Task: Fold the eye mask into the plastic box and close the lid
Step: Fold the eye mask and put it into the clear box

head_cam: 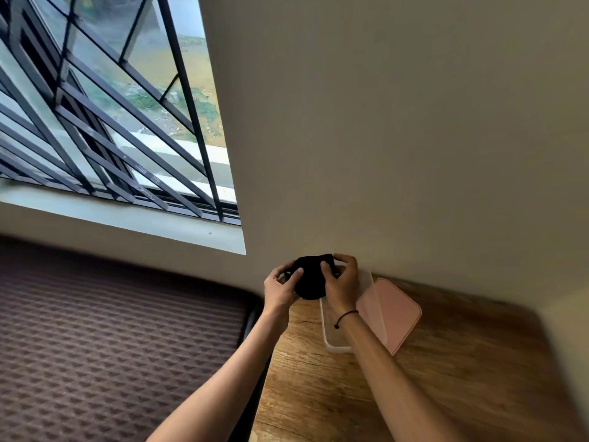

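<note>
A black eye mask (310,279), bunched into a folded lump, is held in the air between both hands near the wall. My left hand (280,287) grips its left side and my right hand (342,282) grips its right side, thumb on top. Just below and to the right of the mask, a clear plastic box (331,330) stands open on the wooden table (334,393); my right wrist covers part of it. Its pink lid (393,314) leans against the box's right side.
A beige wall (398,138) rises right behind the box. A brown patterned mattress (111,346) lies left of the table, with a dark gap between them. A barred window (111,106) fills the upper left.
</note>
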